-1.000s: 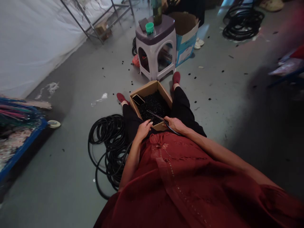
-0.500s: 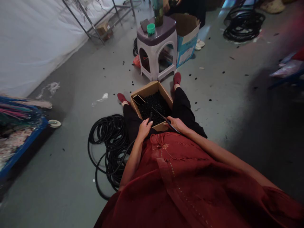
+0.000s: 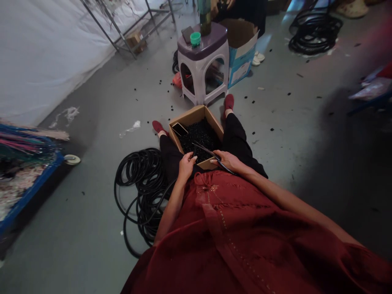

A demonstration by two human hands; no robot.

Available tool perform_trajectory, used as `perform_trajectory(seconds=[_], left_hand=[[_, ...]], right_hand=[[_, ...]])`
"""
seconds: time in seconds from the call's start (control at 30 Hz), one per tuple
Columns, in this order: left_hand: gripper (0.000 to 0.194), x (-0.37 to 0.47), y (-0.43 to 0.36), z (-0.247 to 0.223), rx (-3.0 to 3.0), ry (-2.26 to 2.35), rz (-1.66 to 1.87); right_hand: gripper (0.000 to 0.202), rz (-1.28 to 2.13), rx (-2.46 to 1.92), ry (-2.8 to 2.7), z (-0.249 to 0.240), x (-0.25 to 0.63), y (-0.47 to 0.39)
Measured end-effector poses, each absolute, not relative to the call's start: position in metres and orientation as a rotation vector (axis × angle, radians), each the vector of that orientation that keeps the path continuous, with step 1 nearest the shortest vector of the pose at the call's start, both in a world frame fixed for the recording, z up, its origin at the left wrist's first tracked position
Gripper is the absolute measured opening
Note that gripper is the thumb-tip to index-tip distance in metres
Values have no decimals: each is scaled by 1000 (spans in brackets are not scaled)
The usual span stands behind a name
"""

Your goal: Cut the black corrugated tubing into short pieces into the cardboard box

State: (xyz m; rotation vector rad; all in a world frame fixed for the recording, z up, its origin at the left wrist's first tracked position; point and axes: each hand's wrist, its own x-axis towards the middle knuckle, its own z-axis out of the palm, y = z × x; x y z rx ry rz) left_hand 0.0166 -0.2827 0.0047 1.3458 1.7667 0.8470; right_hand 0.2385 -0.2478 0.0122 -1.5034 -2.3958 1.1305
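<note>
My left hand (image 3: 185, 164) is closed around the end of a black rubber tube (image 3: 194, 151), which pokes up past my fingers. Scissors (image 3: 203, 148) are gripped in my right hand (image 3: 229, 160), their blades pointing left and lying close to the tube's tip; whether they touch it I cannot tell. Both hands are above the near edge of a cardboard box (image 3: 208, 165) between my legs. Many small black pieces (image 3: 200, 132) fill it, and a phone (image 3: 179, 129) lies on them in the far left corner. Loose coils of black tube (image 3: 141, 171) lie on the floor left of my leg.
Beyond the box stands a plastic stool (image 3: 200, 75) with a green lid (image 3: 195, 39) and a bottle (image 3: 205, 20). Behind it are a blue-and-white carton (image 3: 240, 69) and a seated person. A blue cart (image 3: 36, 183) is at left, another black coil (image 3: 317, 36) far right.
The scissor blades have spread slightly apart, and the tube end shows less above my left hand. The whole view has shifted a little; both hands stay nearly in place.
</note>
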Motion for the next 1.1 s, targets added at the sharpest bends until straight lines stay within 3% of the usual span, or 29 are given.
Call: perform_trajectory(seconds=[0.9,1.1], left_hand=[[32,19,-289,14,1689,1744,721],[32,17,-287,15,1701,1717,695]], right_hand=[[57,1151,-1402,-2532,16,237,-247],[43,1173,-1415,-2517,17,238,-249]])
